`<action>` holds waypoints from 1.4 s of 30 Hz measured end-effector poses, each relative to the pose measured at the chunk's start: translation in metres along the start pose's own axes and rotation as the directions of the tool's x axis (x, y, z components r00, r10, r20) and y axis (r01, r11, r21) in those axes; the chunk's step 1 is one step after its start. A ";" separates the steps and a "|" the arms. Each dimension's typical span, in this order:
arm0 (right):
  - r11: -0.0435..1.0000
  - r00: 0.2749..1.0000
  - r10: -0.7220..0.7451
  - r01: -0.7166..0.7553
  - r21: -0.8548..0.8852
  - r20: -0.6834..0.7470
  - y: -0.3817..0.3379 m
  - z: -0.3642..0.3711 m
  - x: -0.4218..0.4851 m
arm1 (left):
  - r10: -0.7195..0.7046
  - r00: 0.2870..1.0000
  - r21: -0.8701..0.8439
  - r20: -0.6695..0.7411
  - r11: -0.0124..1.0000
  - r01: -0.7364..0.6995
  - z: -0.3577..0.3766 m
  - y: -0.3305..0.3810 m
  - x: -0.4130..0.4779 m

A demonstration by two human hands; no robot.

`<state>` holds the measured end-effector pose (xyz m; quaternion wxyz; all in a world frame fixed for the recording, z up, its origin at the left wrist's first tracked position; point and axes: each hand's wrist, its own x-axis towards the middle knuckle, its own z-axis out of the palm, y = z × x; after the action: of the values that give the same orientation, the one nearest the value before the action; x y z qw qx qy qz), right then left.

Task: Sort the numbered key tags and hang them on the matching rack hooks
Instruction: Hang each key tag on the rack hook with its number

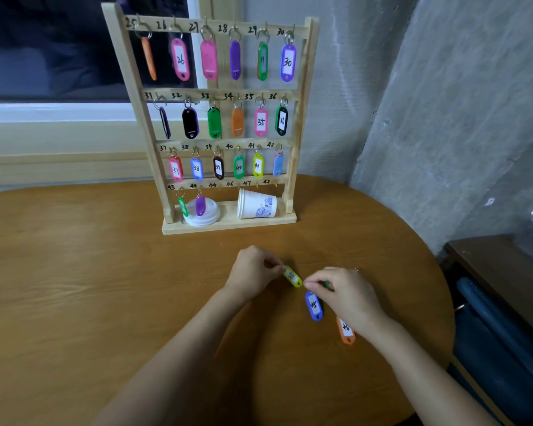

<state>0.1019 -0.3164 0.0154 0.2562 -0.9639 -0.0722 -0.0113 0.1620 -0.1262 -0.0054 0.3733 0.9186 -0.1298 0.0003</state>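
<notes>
Left hand (253, 272): fingers and thumb are curled in, pinching the left end of a yellow tag (292, 276).
Yellow tag: held tilted between both hands, low over the table (105, 272); its number is too blurred to read.
Right hand (342, 293): fingertips pinch the right end of the yellow tag. A bit of green (327, 284) shows under the fingers; I cannot tell what it is.
Blue tag (314, 305): flat on the table just under the right hand, marked 45.
Orange tag (346, 332): flat on the table, partly under the right wrist, marked 46.
Rack (228, 226): stands upright at the far side of the table, well apart from the hands.
Done: every hook from 25 to 42 carries a tag, and in the bottom row a green tag (182, 206) hangs at 43 and a purple tag (200, 205) at 44.
Left: hooks 45 to 48 are bare, and at least three tags are not yet hung.
Progress: by my reckoning the job is nearly done, with only the last bottom-row hooks to fill.
On the rack base: a stack of white lids (202, 215) and a paper cup (257, 205) on its side.
</notes>
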 end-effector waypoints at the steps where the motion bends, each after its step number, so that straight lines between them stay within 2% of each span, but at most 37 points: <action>1: 0.999 1.000 -0.011 0.011 0.035 -0.002 -0.003 -0.003 0.004 | -0.004 1.000 -0.004 -0.011 1.000 0.004 -0.005 0.000 0.001; 5: 0.994 0.998 -0.040 0.045 0.102 -0.051 -0.019 -0.013 0.025 | -0.010 0.996 0.004 -0.092 1.000 0.010 -0.027 -0.005 0.007; 15: 0.984 0.989 -0.098 0.113 0.141 -0.109 -0.072 -0.018 0.101 | 0.012 0.950 0.005 -0.312 1.000 -0.011 -0.093 -0.025 0.027; 24: 0.983 0.984 -0.159 0.166 0.077 -0.083 -0.110 0.006 0.158 | -0.120 0.891 -0.050 -0.438 0.993 0.109 -0.122 -0.040 0.061; 29: 0.981 0.982 -0.168 0.176 0.086 -0.089 -0.120 0.018 0.176 | -0.137 0.883 -0.012 -0.449 0.989 0.147 -0.127 -0.037 0.072; 37: 0.988 0.978 -0.091 0.112 0.107 -0.187 -0.131 0.020 0.192 | -0.121 0.887 0.114 -0.446 0.975 0.190 -0.122 -0.039 0.075; 42: 0.998 0.971 -0.065 0.063 -0.017 -0.228 -0.136 0.026 0.196 | -0.142 0.886 0.160 -0.442 0.959 0.233 -0.121 -0.039 0.068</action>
<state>0.2761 -0.1607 0.0716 0.2578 -0.9545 -0.0732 -0.1307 0.2490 -0.0328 0.0618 0.2924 0.9385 0.0453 0.1781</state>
